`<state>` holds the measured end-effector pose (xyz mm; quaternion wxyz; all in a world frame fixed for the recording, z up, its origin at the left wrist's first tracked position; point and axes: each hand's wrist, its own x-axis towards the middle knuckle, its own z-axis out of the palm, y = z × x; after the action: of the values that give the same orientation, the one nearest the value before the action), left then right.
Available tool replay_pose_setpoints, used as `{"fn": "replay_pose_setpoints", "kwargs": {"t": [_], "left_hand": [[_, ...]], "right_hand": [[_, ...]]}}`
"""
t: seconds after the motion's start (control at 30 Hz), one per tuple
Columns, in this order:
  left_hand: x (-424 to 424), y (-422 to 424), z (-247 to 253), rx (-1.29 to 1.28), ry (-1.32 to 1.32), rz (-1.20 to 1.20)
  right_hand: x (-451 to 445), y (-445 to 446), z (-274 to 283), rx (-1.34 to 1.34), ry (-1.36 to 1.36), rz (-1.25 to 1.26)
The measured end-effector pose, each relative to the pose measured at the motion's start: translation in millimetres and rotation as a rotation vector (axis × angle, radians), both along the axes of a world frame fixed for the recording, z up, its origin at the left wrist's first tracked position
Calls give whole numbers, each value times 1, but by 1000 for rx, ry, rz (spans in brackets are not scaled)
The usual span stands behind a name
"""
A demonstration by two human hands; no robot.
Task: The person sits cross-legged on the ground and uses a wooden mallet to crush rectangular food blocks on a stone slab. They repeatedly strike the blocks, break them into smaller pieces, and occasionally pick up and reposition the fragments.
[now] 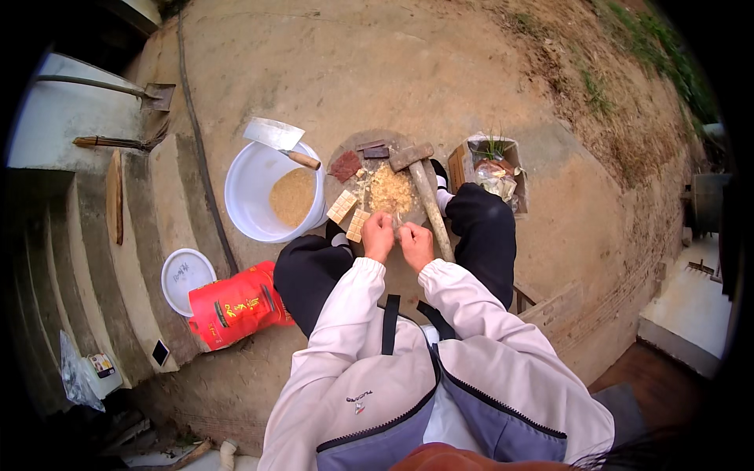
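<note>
My left hand (378, 236) and my right hand (416, 245) are close together over the near edge of a round stone slab (406, 139). Fingertips of both pinch a small clear wrapper (397, 220), apparently plastic film. Just beyond it lies a heap of yellow crumbs (391, 189). Two scored tan blocks, one farther (341, 206) and one nearer (357, 225), lie left of my left hand. A reddish-brown block (346, 166) and dark purple pieces (376, 153) rest at the slab's far side. A hammer (429, 194) with a wooden handle lies along the right side.
A white bucket (238, 203) holding tan granules (293, 196) stands left, a cleaver (274, 134) across its rim. A cardboard box (460, 163) with wrappers stands right. Nearer left are a red bag (235, 306), a white lid (187, 277), a phone (160, 352) and concrete steps (138, 259).
</note>
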<state>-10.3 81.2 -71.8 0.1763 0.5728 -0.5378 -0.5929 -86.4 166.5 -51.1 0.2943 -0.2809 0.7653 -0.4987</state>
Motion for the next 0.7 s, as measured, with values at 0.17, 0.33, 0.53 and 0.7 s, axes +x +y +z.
{"fn": "replay_pose_setpoints", "kwargs": {"t": [0.17,0.33,0.53,0.7], "left_hand": [[3,-16,25,-108,70,-146],[10,-17,21,-668,-26,-271],[8,-15,23,-439,26,-244],[11,-18,1,-320,25,-320]], "right_hand": [[-30,0,-14,44,-203,149],[-46,-9,-10,54,-353,234],[-52,-9,-19,58,-431,282],[-53,-12,-14,56,-391,312]]}}
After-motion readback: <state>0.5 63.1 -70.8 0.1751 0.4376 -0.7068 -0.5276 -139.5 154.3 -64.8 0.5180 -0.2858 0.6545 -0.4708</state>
